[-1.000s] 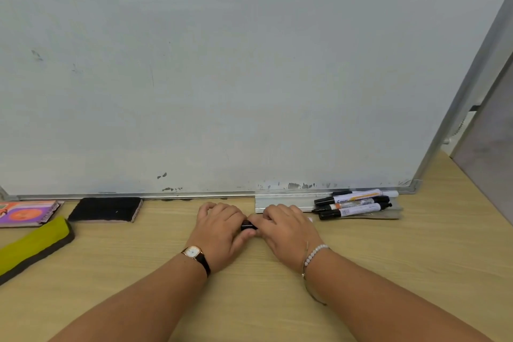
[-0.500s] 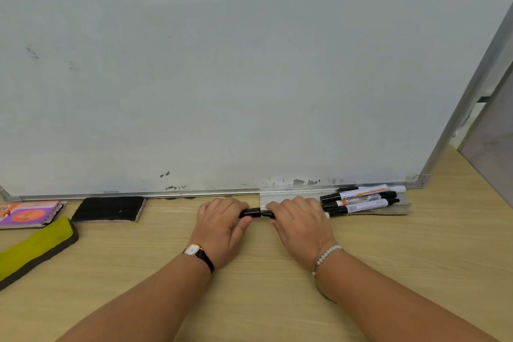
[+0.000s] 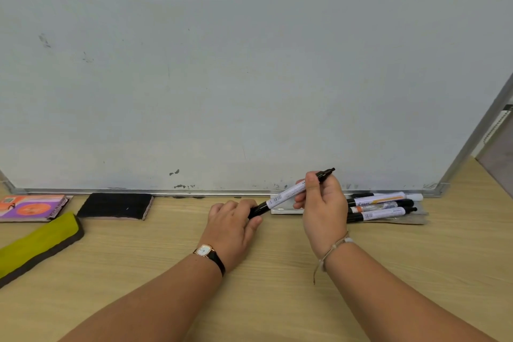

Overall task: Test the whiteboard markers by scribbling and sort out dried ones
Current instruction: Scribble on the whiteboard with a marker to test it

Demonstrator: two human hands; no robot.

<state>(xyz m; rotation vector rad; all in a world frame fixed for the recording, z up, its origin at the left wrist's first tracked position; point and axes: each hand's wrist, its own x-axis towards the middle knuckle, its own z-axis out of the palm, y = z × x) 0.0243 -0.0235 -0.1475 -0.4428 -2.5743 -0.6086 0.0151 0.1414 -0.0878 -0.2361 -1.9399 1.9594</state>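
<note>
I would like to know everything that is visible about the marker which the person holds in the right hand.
The marker is slim, with a white plastic-looking barrel bearing small print and black at both ends. It is held above the table, tilted: the upper end, narrowing to a small stub, points up and right. The right hand pinches its upper part; the left hand grips its lower black end. Whether the cap is off, I cannot tell.
</note>
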